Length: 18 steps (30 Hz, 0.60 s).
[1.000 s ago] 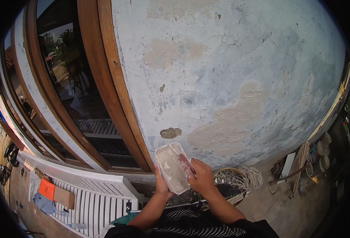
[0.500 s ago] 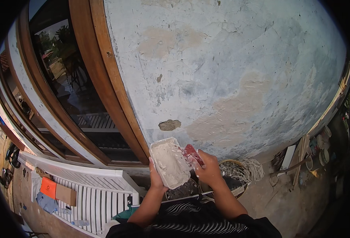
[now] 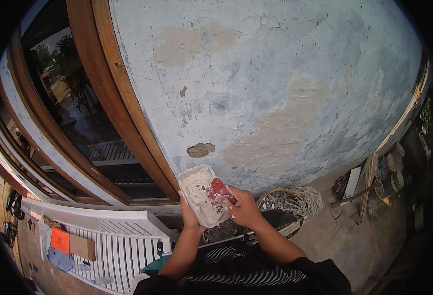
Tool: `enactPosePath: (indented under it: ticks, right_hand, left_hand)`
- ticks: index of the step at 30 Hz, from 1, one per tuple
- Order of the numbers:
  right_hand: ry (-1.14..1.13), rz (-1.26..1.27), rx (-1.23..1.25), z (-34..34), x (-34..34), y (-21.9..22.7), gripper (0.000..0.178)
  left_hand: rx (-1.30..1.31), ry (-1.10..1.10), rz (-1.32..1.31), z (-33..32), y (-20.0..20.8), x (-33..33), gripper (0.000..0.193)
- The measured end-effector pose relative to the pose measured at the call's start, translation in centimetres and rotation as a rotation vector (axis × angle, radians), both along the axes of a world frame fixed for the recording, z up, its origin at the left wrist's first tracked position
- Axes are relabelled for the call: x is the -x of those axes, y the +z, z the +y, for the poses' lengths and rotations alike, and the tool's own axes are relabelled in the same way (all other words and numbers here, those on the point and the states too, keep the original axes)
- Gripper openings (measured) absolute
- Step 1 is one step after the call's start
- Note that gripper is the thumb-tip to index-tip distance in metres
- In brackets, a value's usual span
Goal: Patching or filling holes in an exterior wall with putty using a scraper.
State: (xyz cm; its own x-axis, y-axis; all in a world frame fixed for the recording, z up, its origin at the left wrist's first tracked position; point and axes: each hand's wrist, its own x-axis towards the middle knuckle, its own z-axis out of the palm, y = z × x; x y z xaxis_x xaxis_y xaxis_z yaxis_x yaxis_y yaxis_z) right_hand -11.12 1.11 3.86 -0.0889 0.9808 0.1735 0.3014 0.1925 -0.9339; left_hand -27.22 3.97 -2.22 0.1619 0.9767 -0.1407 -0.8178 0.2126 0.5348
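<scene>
My left hand (image 3: 189, 214) grips the side of a white rectangular tub (image 3: 183, 180) filled with pale, thick filler paste (image 3: 196, 189). In my right hand (image 3: 246, 208) is a red putty scraper (image 3: 220, 191), smeared with paste, its blade over the paste at the tub's right side. Whether the blade's edge digs into the paste I cannot tell. Just beyond the tub, the peeling pale-blue wall (image 3: 255, 64) has a rough brown hole (image 3: 200, 150). To the right of the hole spreads a beige patch (image 3: 275, 132).
A wooden window frame (image 3: 123, 93) borders the wall on the left. Below it stands a white slatted bench (image 3: 123, 246) bearing an orange box (image 3: 60, 240) and a cardboard box (image 3: 83, 247). At the wall's foot are a round rubble-filled container (image 3: 280, 200), a white cord bundle (image 3: 307, 200) and wood planks (image 3: 368, 189).
The scraper has moved left, from the tub's right edge to over the paste. My view has shifted slightly, so the wall and window appear further left and higher.
</scene>
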Motion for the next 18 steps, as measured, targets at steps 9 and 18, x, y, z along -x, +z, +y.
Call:
enactPosePath:
  ticks: [9, 18]
  right_hand:
    - [-0.185, 0.162, -0.09, 0.6, -2.1, 1.1, 0.018]
    - [-0.241, -0.172, -0.245, 0.3, -1.3, 1.0, 0.014]
  left_hand:
    - [0.026, 0.007, 0.0, -0.4, -0.1, 0.4, 0.075]
    - [-0.023, -0.079, -0.006, -1.7, 1.1, 0.1, 0.077]
